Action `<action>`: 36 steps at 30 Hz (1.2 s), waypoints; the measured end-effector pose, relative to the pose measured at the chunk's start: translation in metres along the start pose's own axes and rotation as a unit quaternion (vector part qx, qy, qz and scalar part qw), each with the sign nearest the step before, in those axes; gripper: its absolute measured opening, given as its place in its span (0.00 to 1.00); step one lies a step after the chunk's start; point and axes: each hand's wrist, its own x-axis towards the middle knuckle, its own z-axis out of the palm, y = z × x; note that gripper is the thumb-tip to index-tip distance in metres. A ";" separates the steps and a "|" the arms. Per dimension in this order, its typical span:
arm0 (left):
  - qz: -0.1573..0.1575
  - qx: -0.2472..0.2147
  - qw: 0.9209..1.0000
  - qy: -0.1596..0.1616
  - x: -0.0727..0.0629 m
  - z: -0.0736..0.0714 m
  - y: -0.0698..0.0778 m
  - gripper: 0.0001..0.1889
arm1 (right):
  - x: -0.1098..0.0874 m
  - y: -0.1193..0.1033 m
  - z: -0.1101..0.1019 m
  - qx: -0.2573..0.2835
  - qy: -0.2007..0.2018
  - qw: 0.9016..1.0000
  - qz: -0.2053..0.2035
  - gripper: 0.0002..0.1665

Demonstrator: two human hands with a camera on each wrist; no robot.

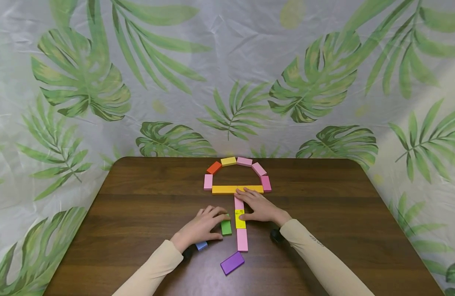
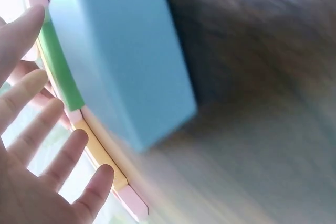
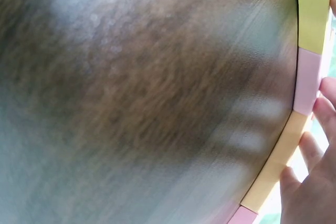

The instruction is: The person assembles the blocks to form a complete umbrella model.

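My left hand reaches over a green block, its forefinger at the far end and its thumb beside the near end. In the left wrist view the fingers are spread and fairly straight. A blue block lies under that wrist. My right hand rests on a column of blocks, its long fingers touching the orange blocks across the top. They partly cover the upper pink block. Its thumb touches the yellow block; a lower pink block continues the column.
Beyond the orange row, an arch includes a red block, a pale yellow block and several pink blocks. A purple block lies slanted near the column's foot. The brown table ends at a leaf-print cloth.
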 end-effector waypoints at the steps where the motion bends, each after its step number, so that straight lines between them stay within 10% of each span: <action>1: 0.006 0.002 1.000 0.000 0.001 0.001 0.001 0.28 | 0.000 0.000 0.000 0.000 0.001 1.000 0.000 0.48; 12: 0.012 0.018 1.000 -0.015 0.000 0.004 0.005 0.20 | 0.000 0.000 0.001 0.002 0.003 1.000 -0.004 0.48; 36: 0.045 -0.027 0.999 -0.003 -0.046 0.002 0.019 0.16 | 0.000 0.000 0.001 0.005 0.004 1.000 -0.006 0.49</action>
